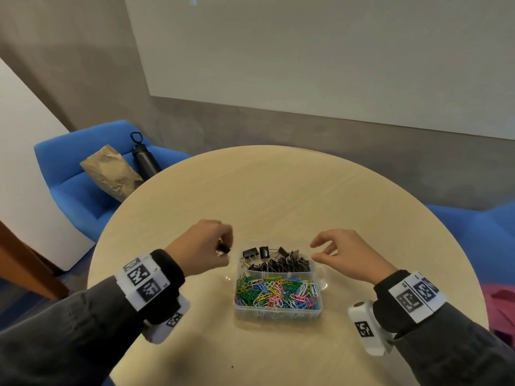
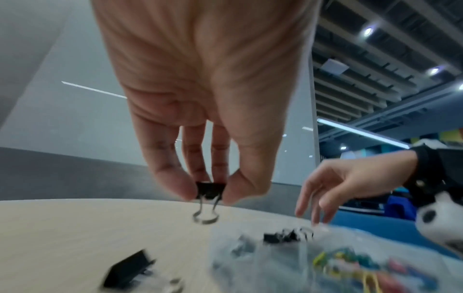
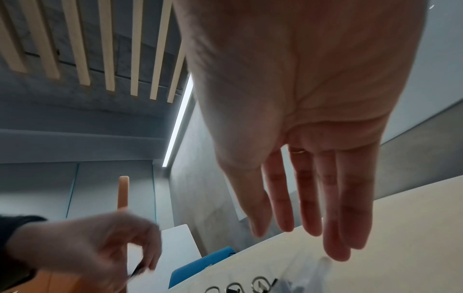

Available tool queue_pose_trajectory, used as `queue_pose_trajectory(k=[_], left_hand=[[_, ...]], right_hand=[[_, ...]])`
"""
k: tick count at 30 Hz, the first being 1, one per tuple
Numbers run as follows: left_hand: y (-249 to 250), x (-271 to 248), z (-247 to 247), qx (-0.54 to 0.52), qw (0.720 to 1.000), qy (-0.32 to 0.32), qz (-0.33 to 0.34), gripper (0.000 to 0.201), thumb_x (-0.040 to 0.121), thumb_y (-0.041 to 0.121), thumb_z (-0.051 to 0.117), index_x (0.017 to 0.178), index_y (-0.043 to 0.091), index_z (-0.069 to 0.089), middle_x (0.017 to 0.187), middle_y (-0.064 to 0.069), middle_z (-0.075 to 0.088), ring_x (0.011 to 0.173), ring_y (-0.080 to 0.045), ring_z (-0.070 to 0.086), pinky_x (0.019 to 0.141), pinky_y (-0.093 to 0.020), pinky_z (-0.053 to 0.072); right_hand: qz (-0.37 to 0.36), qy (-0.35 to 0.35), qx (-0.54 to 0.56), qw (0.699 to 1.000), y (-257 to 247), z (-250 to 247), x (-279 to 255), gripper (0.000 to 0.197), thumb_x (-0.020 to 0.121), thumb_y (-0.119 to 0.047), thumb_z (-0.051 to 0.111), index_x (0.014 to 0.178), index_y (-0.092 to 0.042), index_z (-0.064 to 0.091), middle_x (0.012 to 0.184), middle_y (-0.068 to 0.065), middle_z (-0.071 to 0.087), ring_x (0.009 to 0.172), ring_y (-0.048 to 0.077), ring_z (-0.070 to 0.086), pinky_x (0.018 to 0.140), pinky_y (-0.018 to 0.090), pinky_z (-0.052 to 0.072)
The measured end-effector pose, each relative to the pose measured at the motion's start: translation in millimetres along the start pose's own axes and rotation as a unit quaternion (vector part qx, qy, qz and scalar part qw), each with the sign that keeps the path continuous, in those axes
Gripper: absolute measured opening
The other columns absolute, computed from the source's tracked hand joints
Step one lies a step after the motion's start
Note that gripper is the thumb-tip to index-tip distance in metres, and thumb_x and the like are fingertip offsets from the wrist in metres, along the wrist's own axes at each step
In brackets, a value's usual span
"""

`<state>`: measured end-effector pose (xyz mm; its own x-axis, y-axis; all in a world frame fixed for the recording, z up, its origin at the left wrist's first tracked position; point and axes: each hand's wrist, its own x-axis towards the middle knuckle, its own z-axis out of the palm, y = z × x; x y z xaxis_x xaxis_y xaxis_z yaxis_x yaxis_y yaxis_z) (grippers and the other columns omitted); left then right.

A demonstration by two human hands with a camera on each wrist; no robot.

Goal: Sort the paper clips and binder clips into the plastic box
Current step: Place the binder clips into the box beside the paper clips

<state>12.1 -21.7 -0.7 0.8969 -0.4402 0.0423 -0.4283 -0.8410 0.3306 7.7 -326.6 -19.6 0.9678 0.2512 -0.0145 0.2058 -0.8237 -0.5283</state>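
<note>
A clear plastic box (image 1: 319,305) stands in the middle of the round table. Its far compartment holds black binder clips (image 1: 278,263); its near one holds coloured paper clips (image 1: 276,293). My left hand (image 1: 224,251) hovers just left of the box and pinches a black binder clip (image 2: 210,190) between thumb and fingertips, its wire handles hanging down. A second black binder clip (image 2: 127,271) lies on the table below that hand. My right hand (image 1: 313,250) floats over the box's far right corner, fingers straight and apart, holding nothing.
The round wooden table (image 1: 292,196) has bare surface beyond the box. A blue armchair (image 1: 69,176) at the back left carries a brown paper bag (image 1: 111,174) and a black bottle (image 1: 145,157). Another blue seat (image 1: 473,227) and something pink (image 1: 498,302) lie on the right.
</note>
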Motion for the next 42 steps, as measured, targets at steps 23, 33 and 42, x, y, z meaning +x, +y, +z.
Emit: queue_pose_trajectory(k=[23,33,42], left_hand=[[-37.1,46.0,21.5,0.041,0.98,-0.087,-0.175,0.022,0.089,0.02,0.063,0.109,0.012,0.058,0.117,-0.011,0.051,0.09,-0.025,0.055,0.061,-0.023,0.045],[26.9,40.0,-0.1,0.049,0.991,-0.062,-0.105,0.053,0.087,0.054,0.056,0.132,0.032,0.039,0.128,-0.003,0.047,0.101,-0.023,0.059,0.088,-0.041,0.052],[21.7,6.1,45.4,-0.049,0.972,-0.181,-0.143,0.055,0.102,0.034,0.036,0.149,0.026,0.01,0.124,-0.017,0.056,0.077,-0.021,0.063,0.056,-0.024,0.051]], right_hand=[[0.032,-0.152,-0.026,0.988,3.6,-3.2,-18.5,0.044,0.088,-0.036,0.063,0.127,-0.032,0.044,0.107,-0.001,0.064,0.093,0.015,0.064,0.081,0.027,0.048],[0.039,-0.167,-0.043,0.984,4.1,-5.0,-20.1,0.046,0.088,-0.04,0.062,0.13,-0.032,0.043,0.11,-0.003,0.063,0.095,0.014,0.062,0.083,0.027,0.047],[0.039,-0.146,-0.042,0.988,-0.9,2.0,-22.0,0.045,0.088,-0.032,0.065,0.127,-0.026,0.044,0.104,0.0,0.064,0.089,0.014,0.063,0.077,0.026,0.048]])
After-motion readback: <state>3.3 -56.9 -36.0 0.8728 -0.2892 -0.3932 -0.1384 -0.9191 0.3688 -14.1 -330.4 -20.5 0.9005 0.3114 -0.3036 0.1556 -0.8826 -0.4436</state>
